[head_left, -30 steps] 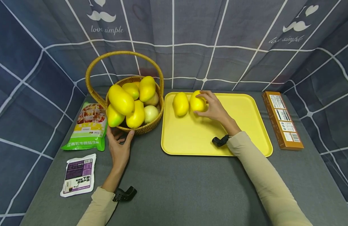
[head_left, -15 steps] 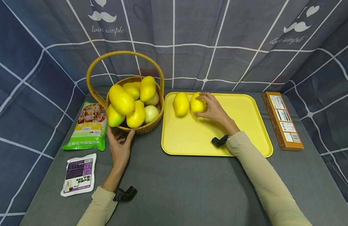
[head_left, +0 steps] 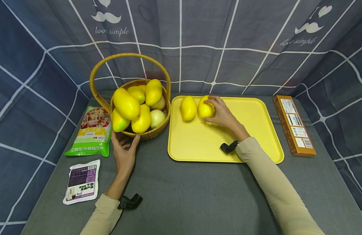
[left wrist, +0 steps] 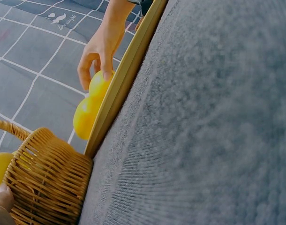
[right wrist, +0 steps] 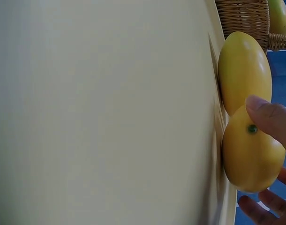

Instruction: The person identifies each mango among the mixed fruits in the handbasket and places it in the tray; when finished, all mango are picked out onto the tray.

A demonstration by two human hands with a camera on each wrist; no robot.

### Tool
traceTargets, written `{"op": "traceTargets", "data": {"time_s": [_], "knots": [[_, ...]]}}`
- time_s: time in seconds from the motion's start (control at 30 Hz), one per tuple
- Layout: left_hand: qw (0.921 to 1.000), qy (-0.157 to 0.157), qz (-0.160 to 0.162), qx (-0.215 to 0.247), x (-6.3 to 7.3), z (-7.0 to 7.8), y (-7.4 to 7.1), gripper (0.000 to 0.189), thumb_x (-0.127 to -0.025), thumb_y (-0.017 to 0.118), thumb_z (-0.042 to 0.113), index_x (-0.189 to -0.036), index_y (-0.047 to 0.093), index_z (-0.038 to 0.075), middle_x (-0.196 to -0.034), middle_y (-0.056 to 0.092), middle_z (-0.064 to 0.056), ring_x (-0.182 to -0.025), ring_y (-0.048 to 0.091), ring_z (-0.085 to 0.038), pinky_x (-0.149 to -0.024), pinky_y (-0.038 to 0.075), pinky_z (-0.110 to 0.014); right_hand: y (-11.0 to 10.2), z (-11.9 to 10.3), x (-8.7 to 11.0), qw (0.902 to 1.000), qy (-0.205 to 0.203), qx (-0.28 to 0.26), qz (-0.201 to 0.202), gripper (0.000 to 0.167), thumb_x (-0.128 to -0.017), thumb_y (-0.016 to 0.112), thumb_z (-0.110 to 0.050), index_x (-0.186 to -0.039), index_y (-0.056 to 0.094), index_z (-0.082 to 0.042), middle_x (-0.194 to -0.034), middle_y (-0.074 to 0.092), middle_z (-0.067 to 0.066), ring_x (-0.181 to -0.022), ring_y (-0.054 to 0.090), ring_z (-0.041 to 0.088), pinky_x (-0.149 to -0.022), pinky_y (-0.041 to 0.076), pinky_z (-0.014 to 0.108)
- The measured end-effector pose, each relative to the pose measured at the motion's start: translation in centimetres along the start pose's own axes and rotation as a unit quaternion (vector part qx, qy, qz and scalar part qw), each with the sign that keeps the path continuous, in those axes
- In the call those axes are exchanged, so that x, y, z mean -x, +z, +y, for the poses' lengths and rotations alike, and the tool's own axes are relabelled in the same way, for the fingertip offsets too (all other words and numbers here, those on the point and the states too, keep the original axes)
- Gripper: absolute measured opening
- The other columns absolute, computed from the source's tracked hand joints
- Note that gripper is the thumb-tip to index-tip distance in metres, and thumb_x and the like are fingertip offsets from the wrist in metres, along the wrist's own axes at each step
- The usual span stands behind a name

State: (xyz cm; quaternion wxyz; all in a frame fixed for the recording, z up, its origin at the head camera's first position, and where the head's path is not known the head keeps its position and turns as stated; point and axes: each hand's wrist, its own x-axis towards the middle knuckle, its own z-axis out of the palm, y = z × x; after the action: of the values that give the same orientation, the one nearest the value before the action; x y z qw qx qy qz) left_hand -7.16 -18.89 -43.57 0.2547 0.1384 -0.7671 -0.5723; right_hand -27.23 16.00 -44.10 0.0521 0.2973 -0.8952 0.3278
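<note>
My right hand (head_left: 223, 114) grips a yellow mango (head_left: 205, 107) that sits on the yellow tray (head_left: 198, 147). In the right wrist view the thumb (right wrist: 269, 117) lies over that mango's stem end, and some fingers curve round its far side. A second mango (head_left: 188, 108) touches it on the left. The wicker basket (head_left: 153, 133), heaped with several mangoes, stands left of the tray. At its front my left hand (head_left: 124, 155) holds the lower wall, thumb and fingers spread. The left wrist view shows its thumb (left wrist: 3, 199) against the weave; the other fingers are out of that view.
A pale round fruit (head_left: 157, 118) lies in the basket under its tall handle (head_left: 129, 54). A green food bag (head_left: 92, 130) and a white-purple pouch (head_left: 82, 182) lie at left. Right of the tray stands a brown box (head_left: 294, 125). Checked cloth surrounds the grey table (head_left: 181, 195).
In the last second the right hand and its mango have come down slightly onto the tray. The left hand and basket have stayed in place.
</note>
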Motion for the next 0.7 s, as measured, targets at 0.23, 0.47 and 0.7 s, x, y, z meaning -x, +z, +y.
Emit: {"op": "traceTargets", "data": {"time_s": [0.23,0.47,0.7], "knots": [[1.0,0.001,0.002,-0.004,-0.1,-0.5,0.0,0.087,-0.091,0.071,0.018,-0.157,0.015,0.019,-0.151,0.036,-0.015,-0.123,0.05,-0.038,-0.09,0.041,-0.043,0.0,-0.2,0.1,0.9999,0.011,-0.002,-0.006,0.068,-0.072,0.088,-0.027,-0.131,0.057,-0.011,-0.148,0.039,0.017,-0.138,0.034,0.037,-0.113,0.032,0.052],[0.9999,0.004,0.007,-0.013,-0.7,-3.4,0.0,0.088,-0.089,0.074,0.029,-0.155,0.015,0.038,-0.149,0.04,-0.002,-0.121,0.053,-0.023,-0.085,0.042,-0.026,-0.2,-0.4,0.3,0.9998,0.018,0.005,-0.009,0.069,-0.073,0.088,-0.028,-0.132,0.057,-0.011,-0.147,0.039,0.018,-0.138,0.034,0.038,-0.114,0.031,0.053],[0.9999,0.002,0.005,-0.015,-0.8,-3.5,0.0,0.089,-0.089,0.073,0.03,-0.155,0.015,0.039,-0.149,0.04,-0.002,-0.121,0.053,-0.023,-0.085,0.041,-0.024,-0.9,-1.0,0.1,0.9998,0.001,0.019,0.006,0.07,-0.074,0.088,-0.029,-0.134,0.056,-0.013,-0.144,0.041,0.019,-0.134,0.037,0.038,-0.112,0.032,0.054]]}}
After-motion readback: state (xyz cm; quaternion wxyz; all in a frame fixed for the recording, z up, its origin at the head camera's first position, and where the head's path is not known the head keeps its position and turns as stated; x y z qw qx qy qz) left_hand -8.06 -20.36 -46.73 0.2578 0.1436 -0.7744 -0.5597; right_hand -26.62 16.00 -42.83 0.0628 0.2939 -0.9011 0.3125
